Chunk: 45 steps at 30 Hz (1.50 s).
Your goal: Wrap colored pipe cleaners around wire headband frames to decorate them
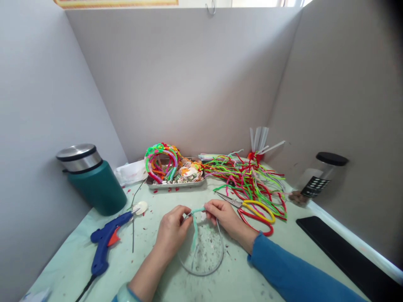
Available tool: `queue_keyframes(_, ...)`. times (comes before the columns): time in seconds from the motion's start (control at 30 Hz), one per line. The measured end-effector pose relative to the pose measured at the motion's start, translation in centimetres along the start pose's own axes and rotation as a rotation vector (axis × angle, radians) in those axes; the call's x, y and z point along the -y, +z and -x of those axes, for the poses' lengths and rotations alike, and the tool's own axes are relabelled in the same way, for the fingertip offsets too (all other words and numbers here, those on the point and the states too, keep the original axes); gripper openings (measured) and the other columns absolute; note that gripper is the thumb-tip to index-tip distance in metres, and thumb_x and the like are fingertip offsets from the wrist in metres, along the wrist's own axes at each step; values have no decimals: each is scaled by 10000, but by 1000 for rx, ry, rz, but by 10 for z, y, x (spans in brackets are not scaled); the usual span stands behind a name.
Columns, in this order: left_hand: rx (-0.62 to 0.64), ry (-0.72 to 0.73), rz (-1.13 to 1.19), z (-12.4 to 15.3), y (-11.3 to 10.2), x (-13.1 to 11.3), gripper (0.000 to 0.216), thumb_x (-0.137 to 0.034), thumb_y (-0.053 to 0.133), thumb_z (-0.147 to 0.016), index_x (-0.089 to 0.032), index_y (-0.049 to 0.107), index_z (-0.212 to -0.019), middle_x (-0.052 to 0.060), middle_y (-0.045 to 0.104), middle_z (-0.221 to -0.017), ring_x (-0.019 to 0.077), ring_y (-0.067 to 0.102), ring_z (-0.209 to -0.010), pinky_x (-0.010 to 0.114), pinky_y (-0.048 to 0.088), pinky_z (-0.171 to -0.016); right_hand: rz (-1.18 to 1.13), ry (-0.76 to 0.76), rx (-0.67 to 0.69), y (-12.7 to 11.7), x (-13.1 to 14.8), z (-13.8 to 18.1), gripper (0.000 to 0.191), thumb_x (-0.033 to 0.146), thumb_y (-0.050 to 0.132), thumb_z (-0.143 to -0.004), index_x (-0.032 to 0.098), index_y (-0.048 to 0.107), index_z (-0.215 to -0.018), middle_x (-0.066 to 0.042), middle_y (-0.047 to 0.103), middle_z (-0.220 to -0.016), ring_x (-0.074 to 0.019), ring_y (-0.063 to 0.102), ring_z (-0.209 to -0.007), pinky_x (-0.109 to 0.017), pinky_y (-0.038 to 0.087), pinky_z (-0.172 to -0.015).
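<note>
A thin grey headband (201, 274) hangs in a loop between my hands, its curved side toward me. A mint-green pipe cleaner (195, 230) is wound around its upper part, with one loose tail dangling inside the loop. My left hand (174, 228) pinches the band at the left end of the winding. On the other side, the thumb and fingers of my right hand (224, 216) close on the right end of the green winding. Scissors (255, 210) with red and yellow handles lie just beyond my right wrist, blades pointing left.
A blue glue gun (105, 243) rests at left on its wire stand, beside a green flask (97, 186). At the back stand a metal tray (176, 185) with pipe-cleaner-wrapped headbands and a pile of pipe cleaners (252, 178). A jar (315, 180) and black strip (343, 251) are at right.
</note>
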<state>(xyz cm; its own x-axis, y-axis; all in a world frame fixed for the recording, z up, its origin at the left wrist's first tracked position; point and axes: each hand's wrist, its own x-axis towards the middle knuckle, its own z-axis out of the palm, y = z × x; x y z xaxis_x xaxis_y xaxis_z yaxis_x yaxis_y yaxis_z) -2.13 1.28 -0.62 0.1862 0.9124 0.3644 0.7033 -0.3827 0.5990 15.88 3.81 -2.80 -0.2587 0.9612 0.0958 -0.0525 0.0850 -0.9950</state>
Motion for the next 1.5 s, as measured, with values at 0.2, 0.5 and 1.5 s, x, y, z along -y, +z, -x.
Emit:
queue_keyframes(0.2, 12, 68, -33, 2, -2, -1, 148, -214, 463, -795, -188, 605, -826, 18, 615, -725, 130, 522, -603, 221, 371, -583, -14, 2, -4, 0, -2, 0, 327, 391, 537, -806, 137, 558, -601, 35, 489, -479, -56, 380, -396, -189, 283, -428)
queue_keyframes(0.5, 64, -251, 264, -1, 4, -2, 305, -381, 507, -782, -146, 644, -645, 13, 563, -496, 102, 440, -428, 210, 318, -451, -4, 5, -2, 0, 1, 0, 315, 384, 552, -794, 137, 561, -599, 29, 514, -503, -54, 389, -400, -189, 288, -427)
queue_keyframes(1.5, 244, -548, 567, -4, 0, 0, 425, -521, 472, -760, -145, 595, -608, -82, 309, -283, 58, 230, -263, 202, 160, -343, 90, -25, 175, 0, 0, 4, 236, 344, 574, -787, 124, 607, -707, 14, 547, -560, -57, 409, -430, -182, 308, -425)
